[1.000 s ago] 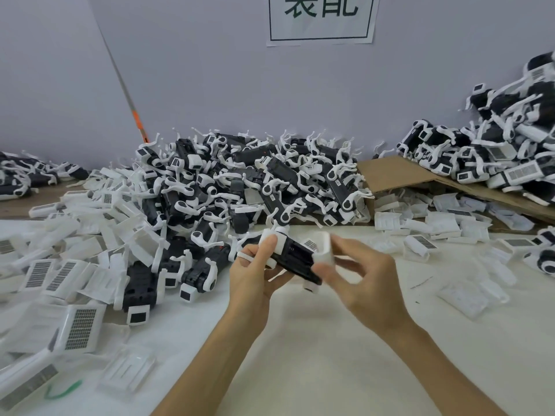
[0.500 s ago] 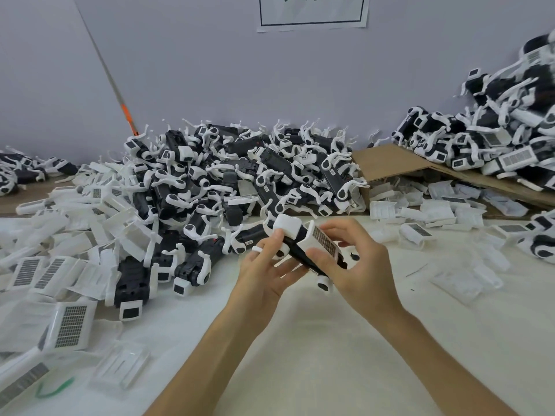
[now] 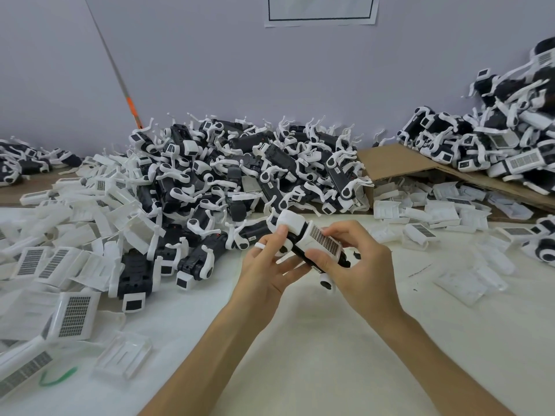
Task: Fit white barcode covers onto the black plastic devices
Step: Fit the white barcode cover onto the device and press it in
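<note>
Above the table's middle I hold one black plastic device (image 3: 300, 253) with a white head. My left hand (image 3: 271, 267) grips its head end, thumb on top and fingers underneath. A white barcode cover (image 3: 322, 240) lies on the device's upper side, its barcode facing up. My right hand (image 3: 356, 270) pinches the cover and the device's rear between thumb and fingers. The device's lower end is hidden behind my right hand.
A large pile of black devices (image 3: 240, 172) fills the back middle. Loose white covers (image 3: 72, 313) spread over the left of the white table (image 3: 300, 370). More covers (image 3: 420, 232) lie at the right, below a cardboard sheet (image 3: 399, 163) bearing finished devices (image 3: 510, 136).
The cover, held edge-on beside the device a second ago, now lies flat on the device with its barcode up. Both hands have risen slightly and turned the device.
</note>
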Tool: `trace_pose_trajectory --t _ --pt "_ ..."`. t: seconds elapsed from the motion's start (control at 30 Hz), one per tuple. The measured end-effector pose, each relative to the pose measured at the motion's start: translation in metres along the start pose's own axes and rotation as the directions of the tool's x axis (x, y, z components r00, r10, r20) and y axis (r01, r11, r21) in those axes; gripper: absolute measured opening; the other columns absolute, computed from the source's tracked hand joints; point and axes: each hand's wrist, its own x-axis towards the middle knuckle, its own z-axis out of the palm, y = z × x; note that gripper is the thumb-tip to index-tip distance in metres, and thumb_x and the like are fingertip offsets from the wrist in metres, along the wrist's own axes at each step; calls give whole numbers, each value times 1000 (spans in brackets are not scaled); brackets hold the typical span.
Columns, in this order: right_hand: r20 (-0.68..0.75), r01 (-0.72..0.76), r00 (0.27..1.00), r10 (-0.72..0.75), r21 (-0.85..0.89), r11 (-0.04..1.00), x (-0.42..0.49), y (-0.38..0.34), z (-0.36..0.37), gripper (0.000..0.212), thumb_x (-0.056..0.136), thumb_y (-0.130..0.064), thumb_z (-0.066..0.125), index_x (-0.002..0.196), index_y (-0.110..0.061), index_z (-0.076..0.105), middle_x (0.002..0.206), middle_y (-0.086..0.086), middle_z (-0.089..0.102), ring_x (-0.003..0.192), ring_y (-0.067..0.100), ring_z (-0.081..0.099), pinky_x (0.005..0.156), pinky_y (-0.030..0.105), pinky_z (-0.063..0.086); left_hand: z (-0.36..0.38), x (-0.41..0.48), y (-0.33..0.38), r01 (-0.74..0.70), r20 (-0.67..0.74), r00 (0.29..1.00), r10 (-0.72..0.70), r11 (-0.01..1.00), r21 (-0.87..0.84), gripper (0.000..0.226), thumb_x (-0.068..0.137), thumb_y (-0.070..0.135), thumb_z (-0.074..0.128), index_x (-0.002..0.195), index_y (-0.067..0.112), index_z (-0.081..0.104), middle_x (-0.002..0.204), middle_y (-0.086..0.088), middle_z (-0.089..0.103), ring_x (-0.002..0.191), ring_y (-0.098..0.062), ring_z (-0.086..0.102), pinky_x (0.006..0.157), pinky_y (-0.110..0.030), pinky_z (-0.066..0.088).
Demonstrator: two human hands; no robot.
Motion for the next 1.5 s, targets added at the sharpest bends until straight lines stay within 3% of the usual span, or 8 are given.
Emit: trace_pose_trajectory --t 0.3,0.4,0.5,0.7,0.83,1.0,1.2,1.5 --pt "35 -84 996 82 50 995 1 -2 0 21 87 -42 75 98 -27 66 92 -18 74 94 -5 67 75 3 43 0 1 0 40 -29 999 -42 998 -58 62 92 39 64 135 -6 54 129 -23 65 115 -36 67 90 -38 59" --pt "124 -148 984 129 157 976 4 -1 -2 14 99 -26 55 102 -28 68 101 -16 74 100 4 68 80 10 46 1 2 1 47 -53 997 -52 995 -82 57 89 42 66 131 3 62 132 -22 64 114 -35 68 85 -35 59" --pt "156 -224 968 194 205 953 8 2 -7 19 100 -11 56 100 -25 69 99 -9 75 94 9 70 76 15 48 -1 3 1 49 5 999 -48 997 -63 62 90 44 67 135 2 58 133 -19 64 118 -35 65 90 -34 58" --pt "156 -353 935 317 365 862 9 3 -9 13 98 -8 61 95 -18 69 86 3 77 69 11 69 58 18 51 -4 4 -4 28 52 998 -28 1000 -9 41 83 7 70 121 3 55 121 -21 70 110 -37 69 87 -35 58" --pt "172 -437 899 404 431 789 8 3 -5 10 97 -12 62 101 -17 69 90 7 77 73 17 69 60 25 53 -5 4 -7 -16 20 1000 15 999 48 32 88 -3 69 108 12 49 116 -21 72 104 -36 72 84 -35 59" --pt "314 -575 818 482 488 657 10 4 -3 20 99 -20 57 115 -13 67 102 9 73 85 17 67 66 25 52 -3 4 -9 -78 18 997 76 992 98 40 80 9 74 112 10 50 113 -20 73 103 -36 72 82 -35 59" --pt "488 -609 770 411 372 701 5 7 3 49 97 -54 37 127 -28 65 119 1 72 112 17 67 94 34 52 -2 4 -9 -109 46 993 105 989 97 38 85 18 72 122 14 63 114 -17 73 102 -34 72 79 -37 59" --pt "386 -560 819 424 379 737 4 3 6 50 105 -43 35 122 -9 67 116 23 69 111 42 63 96 50 52 2 0 -12 -78 107 992 70 994 71 36 90 20 67 125 20 65 118 -12 72 99 -28 73 76 -38 59"
